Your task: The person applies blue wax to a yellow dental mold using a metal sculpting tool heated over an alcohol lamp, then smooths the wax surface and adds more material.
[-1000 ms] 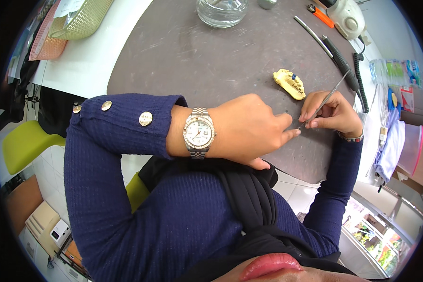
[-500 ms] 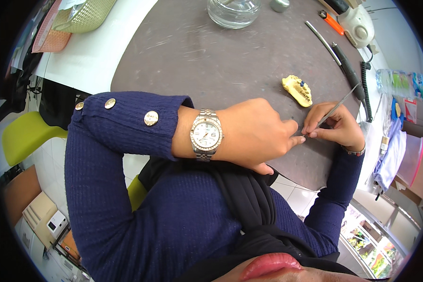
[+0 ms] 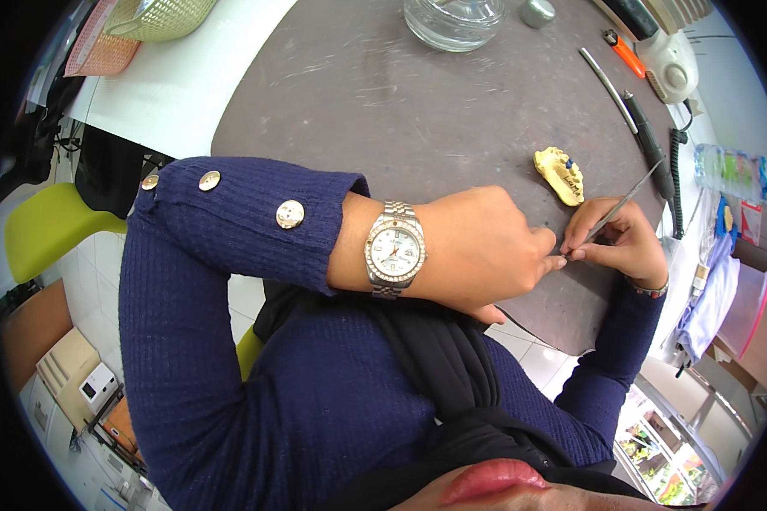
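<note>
The right hand point(image 3: 618, 243) is closed in a pinch on a slim, grey, rod-like metal instrument point(image 3: 625, 203), near the right edge of a dark brown-grey, scratched tabletop point(image 3: 358, 94). The left hand point(image 3: 486, 247), back upward and fingers bent, brings its fingertips right up to those of the right; whether it grips anything small there cannot be told. The likeliest trouble is a slip: if the thumb-and-finger pinch loosens or the instrument rolls, its lower end could jab the left fingertips, which sit so close to it. A careless swing of the right hand could also knock the small, yellow, arch-shaped dental cast point(image 3: 562, 180) lying just beyond it, or bring the instrument's upper end against the black, pen-shaped handpiece point(image 3: 648, 132). The instrument's long axis runs aslant, its free upper end pointing away from the person and to the right, its lower end back and leftward to the meeting fingertips. The cast's long axis slants the other way, from far left to near right, its nearer end close to the right hand.
</note>
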`<control>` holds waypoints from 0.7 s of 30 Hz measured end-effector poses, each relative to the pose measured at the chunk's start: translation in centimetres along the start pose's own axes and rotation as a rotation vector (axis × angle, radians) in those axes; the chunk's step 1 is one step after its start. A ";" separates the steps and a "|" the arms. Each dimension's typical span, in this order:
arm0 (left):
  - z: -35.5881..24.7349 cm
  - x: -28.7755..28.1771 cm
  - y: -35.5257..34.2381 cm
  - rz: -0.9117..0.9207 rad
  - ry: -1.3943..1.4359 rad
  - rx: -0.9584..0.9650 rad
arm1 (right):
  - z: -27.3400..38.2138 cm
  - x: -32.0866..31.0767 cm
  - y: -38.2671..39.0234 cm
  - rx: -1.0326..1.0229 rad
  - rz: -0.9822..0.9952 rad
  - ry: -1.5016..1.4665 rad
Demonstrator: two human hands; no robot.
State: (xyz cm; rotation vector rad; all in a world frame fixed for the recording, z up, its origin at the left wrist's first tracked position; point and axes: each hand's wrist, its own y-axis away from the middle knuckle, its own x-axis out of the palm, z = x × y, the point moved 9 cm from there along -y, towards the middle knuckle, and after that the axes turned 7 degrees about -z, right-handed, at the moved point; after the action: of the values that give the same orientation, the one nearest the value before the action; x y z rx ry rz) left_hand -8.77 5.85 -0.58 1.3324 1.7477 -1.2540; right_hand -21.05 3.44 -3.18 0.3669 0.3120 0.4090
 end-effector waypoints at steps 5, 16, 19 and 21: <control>0.0 0.0 -0.1 0.005 0.003 0.002 | -0.1 -0.1 0.0 -0.007 -0.012 0.013; -0.2 0.0 0.0 -0.008 -0.037 0.018 | -0.1 -0.2 0.0 0.031 -0.029 -0.008; -0.2 0.0 0.0 -0.009 -0.058 0.026 | 0.0 -0.2 0.0 0.024 -0.031 -0.006; -0.3 0.0 0.0 -0.009 -0.066 0.031 | 0.0 -0.2 0.1 0.012 -0.036 -0.003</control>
State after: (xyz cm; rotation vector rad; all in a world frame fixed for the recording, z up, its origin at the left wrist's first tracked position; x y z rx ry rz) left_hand -8.75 6.13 -0.46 1.2872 1.6971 -1.3204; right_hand -21.25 3.44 -3.14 0.3735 0.3176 0.3714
